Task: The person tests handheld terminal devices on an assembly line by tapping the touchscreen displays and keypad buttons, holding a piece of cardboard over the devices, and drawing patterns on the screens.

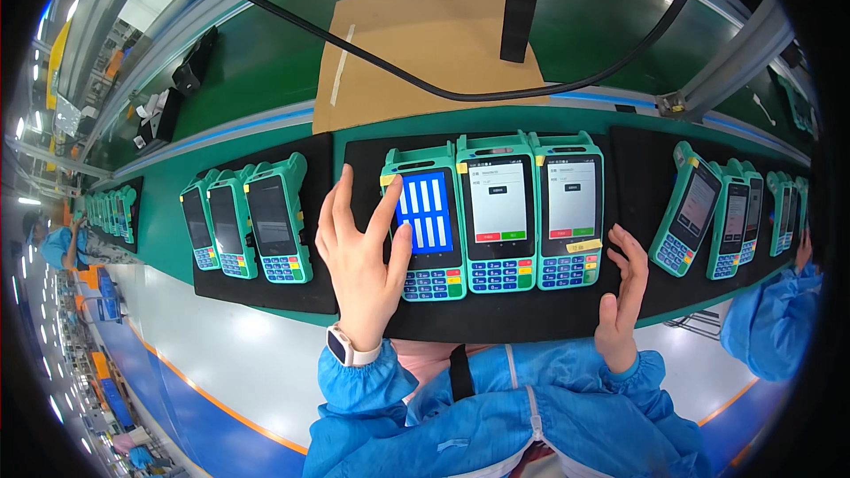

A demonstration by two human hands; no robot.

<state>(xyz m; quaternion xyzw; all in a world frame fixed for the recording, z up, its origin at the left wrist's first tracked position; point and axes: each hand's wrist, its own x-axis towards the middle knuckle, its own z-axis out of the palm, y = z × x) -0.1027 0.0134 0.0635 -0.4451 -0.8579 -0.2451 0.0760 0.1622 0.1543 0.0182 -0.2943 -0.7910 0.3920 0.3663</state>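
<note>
Terminal, blue-screened, at spread, empty left grip, with right grip empty, loosely curled beside taped terminal.

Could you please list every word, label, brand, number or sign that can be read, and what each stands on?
I won't copy wording, but it stands here:
Middle terminal, right terminal: small dark screen text, largely too small to read; blurred marks on red and green buttons.
Middle keypad: tiny key markings.
Yellow tag: faint marks, unreadable.
</note>
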